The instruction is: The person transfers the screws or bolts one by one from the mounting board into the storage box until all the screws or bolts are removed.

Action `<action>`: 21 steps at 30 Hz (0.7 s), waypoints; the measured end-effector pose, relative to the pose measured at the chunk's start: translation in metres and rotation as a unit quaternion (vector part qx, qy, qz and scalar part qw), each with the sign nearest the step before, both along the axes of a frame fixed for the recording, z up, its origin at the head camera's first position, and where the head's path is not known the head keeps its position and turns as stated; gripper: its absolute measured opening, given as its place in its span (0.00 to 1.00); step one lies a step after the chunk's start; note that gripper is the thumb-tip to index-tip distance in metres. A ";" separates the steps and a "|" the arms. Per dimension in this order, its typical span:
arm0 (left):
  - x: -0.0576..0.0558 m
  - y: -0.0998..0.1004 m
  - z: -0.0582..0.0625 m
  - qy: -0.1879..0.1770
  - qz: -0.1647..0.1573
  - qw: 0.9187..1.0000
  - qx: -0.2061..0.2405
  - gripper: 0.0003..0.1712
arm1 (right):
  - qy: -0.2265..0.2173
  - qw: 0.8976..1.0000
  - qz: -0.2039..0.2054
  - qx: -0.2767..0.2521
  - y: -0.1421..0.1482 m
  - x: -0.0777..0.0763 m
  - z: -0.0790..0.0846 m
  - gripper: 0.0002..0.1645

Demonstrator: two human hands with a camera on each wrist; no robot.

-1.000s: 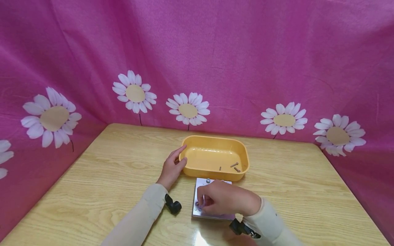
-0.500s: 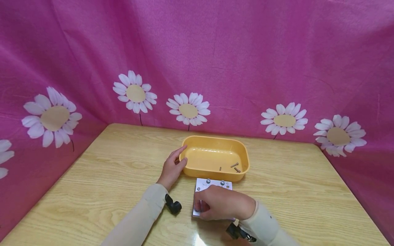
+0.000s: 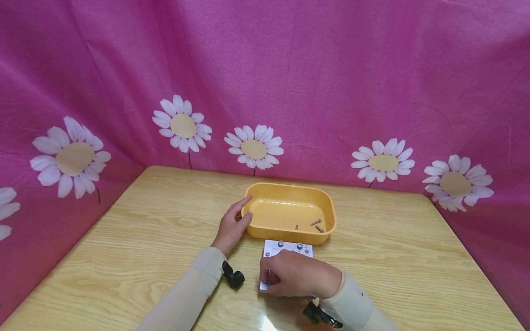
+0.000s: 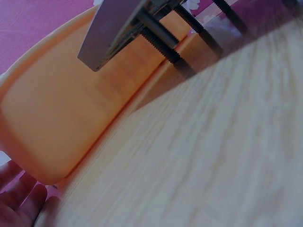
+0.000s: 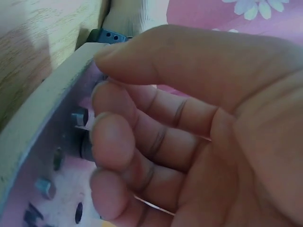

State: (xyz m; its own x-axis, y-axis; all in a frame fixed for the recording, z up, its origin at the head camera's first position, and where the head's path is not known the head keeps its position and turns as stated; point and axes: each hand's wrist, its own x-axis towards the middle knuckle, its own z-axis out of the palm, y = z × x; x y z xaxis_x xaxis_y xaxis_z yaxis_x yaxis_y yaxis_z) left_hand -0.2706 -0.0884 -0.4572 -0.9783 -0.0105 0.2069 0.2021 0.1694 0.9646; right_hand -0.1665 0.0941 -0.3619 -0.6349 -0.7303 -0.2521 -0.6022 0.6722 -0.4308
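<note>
A silvery metal plate (image 3: 290,248) lies in front of the orange tray (image 3: 285,235). Bolt heads (image 3: 300,246) stand on its far part. My right hand (image 3: 300,274) is over the plate's near left part, fingers curled, thumb and forefinger pinching at a bolt that they mostly hide. A dark bolt head (image 5: 86,145) shows beside the fingertips in the right wrist view. Below the plate's edge (image 4: 106,35), threaded bolt shanks (image 4: 161,45) stick down in the left wrist view. My left hand (image 3: 229,230) rests against the tray's left end, thumb and fingers spread at the rim.
Inside the tray, towards its right end, lie two small bolts (image 3: 316,222) and a short pin-like piece (image 3: 296,227). The wooden table (image 3: 145,239) backs onto a pink curtain (image 3: 314,82) with daisies. Dark wrist cameras (image 3: 233,276) sit on both sleeves.
My right hand has shifted slightly left and nearer to me over the plate, uncovering a second bolt head at the far edge. The left hand and tray stay still.
</note>
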 end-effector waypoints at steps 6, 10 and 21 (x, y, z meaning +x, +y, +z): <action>-0.001 0.000 0.000 0.002 -0.003 1.000 0.007 0.27 | 0.030 0.999 -0.002 0.016 0.001 0.001 0.003 0.06; -0.001 0.000 0.000 0.003 -0.005 1.000 0.011 0.27 | 0.043 0.999 -0.004 0.014 0.003 0.001 0.003 0.06; -0.001 0.000 -0.001 0.002 -0.002 1.000 0.010 0.27 | 0.060 0.998 -0.001 0.001 0.003 -0.001 0.000 0.06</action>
State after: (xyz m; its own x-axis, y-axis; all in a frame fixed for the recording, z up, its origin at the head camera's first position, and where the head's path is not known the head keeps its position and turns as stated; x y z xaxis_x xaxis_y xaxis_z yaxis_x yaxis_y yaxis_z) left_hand -0.2713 -0.0889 -0.4584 -0.9773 -0.0099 0.2115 0.2077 0.1497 0.9667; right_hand -0.1673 0.0967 -0.3623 -0.6628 -0.7279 -0.1757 -0.6476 0.6751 -0.3534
